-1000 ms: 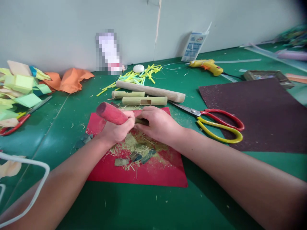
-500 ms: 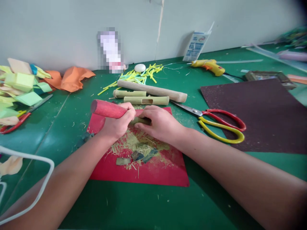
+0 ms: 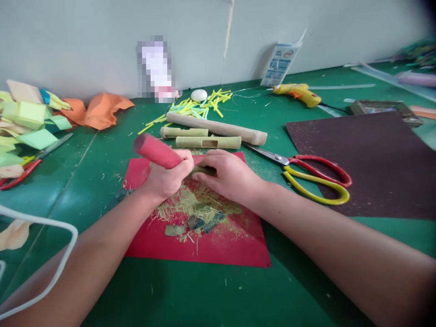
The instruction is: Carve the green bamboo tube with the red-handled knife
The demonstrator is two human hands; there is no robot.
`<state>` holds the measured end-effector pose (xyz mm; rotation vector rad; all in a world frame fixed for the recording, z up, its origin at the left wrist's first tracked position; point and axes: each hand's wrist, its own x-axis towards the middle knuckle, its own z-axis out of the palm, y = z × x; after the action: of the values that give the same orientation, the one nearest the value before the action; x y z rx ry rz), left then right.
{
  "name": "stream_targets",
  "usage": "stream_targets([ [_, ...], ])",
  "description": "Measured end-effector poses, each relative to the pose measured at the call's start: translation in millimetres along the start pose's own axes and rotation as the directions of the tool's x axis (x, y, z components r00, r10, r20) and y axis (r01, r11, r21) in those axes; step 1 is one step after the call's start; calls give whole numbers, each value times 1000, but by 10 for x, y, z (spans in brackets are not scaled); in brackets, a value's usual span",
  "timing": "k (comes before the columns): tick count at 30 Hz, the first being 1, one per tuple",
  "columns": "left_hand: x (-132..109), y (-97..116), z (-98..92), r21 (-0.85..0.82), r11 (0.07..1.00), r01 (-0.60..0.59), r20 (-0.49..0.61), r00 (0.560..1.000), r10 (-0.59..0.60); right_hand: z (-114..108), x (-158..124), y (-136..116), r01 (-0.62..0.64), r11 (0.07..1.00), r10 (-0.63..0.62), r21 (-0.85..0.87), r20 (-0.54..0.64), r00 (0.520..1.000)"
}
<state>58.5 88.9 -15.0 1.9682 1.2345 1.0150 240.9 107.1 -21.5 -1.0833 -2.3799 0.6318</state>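
Note:
My left hand (image 3: 172, 175) is wrapped round the thick red wooden handle (image 3: 160, 151) of a tool, tilted up to the left; its working end is hidden by my fingers. Close beside it, my right hand (image 3: 226, 172) closes over a short greenish bamboo piece (image 3: 204, 170) and covers most of it. Both hands are above a red sheet (image 3: 235, 254) strewn with pale shavings (image 3: 189, 197) and dark green bamboo chips (image 3: 214, 222). Just beyond lie a bamboo tube with a cut slot (image 3: 225, 142), another bamboo piece (image 3: 187, 132) and a pale wooden stick (image 3: 218, 126).
Red-and-yellow-handled scissors (image 3: 316, 177) lie right of my right hand, partly on a dark brown sheet (image 3: 378, 168). A yellow glue gun (image 3: 299, 94), cut yellow straws (image 3: 200, 105) and a carton (image 3: 281, 63) are at the back. Folded papers (image 3: 30, 118) crowd the left.
The back end of the red handle has swung slightly up and to the right, with some blur. My right hand and the bamboo piece stay nearly where they were.

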Motion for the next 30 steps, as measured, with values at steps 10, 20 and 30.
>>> stream_targets([
  [10, 24, -54, 35, -87, 995, 57, -87, 994, -64, 6, -14, -16, -12, 1000, 12, -7, -8, 1000],
  [20, 1, 38, 3, 21, 998, 58, 25, 998, -58, -5, -3, 3, 38, 999, -38, -3, -3, 999],
  [30, 11, -16, 42, -36, 996, 77, -81, 994, -80, 2, 1, 2, 10, 1000, -10, -19, 13, 1000],
])
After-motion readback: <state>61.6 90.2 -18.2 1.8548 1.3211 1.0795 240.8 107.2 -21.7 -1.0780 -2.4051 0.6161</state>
